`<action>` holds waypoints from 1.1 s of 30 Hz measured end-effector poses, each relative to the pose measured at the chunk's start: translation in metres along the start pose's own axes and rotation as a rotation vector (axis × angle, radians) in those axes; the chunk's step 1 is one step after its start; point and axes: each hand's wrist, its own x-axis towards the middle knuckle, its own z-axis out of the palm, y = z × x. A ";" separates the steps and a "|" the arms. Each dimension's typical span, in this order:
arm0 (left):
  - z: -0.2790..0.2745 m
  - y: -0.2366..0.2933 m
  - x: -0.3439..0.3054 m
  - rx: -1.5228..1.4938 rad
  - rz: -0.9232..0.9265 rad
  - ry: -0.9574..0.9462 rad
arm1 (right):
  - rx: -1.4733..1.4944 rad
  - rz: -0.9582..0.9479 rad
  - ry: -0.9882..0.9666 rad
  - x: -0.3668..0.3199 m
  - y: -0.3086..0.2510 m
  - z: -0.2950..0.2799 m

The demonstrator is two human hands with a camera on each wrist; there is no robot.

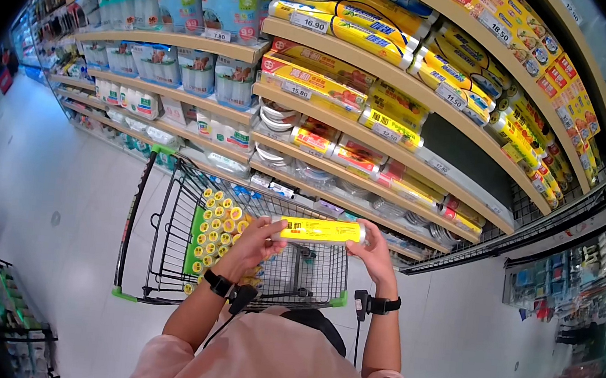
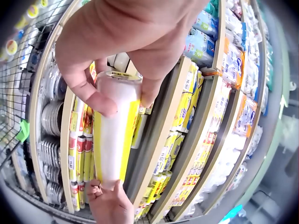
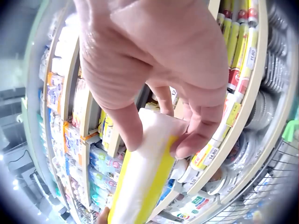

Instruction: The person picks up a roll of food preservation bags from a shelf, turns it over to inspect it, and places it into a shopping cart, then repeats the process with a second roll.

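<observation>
A white roll with a yellow label (image 1: 324, 230) is held level above the shopping cart, label facing up toward the head view. The left hand (image 1: 259, 243) grips its left end and the right hand (image 1: 374, 254) its right end. In the left wrist view, thumb and fingers of the left hand (image 2: 124, 42) pinch the near end of the roll (image 2: 112, 135). The right wrist view shows the right hand (image 3: 159, 60) with its fingers curled round the other end of the roll (image 3: 147, 172).
The cart (image 1: 309, 274) holds many yellow-capped rolls (image 1: 222, 225) at its left side. Beyond it rise shelves (image 1: 397, 136) with boxed and rolled goods and price tags. Pale floor (image 1: 78, 217) lies left of the cart; more racks (image 1: 5, 283) stand at the lower left.
</observation>
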 end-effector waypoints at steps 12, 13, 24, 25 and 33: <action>-0.033 -0.081 0.014 0.253 -0.030 0.183 | 0.059 0.405 -0.042 -0.012 0.108 -0.058; -0.043 -0.093 0.021 0.284 -0.028 0.229 | 0.084 0.401 -0.025 -0.013 0.113 -0.064; -0.151 -0.195 0.085 0.997 -0.111 0.547 | 0.139 0.548 0.267 -0.064 0.147 -0.107; -0.175 -0.219 0.097 1.063 -0.066 0.581 | 0.140 0.568 0.284 -0.072 0.152 -0.110; -0.167 -0.227 0.114 1.199 -0.142 0.732 | 0.191 0.645 0.369 -0.106 0.166 -0.116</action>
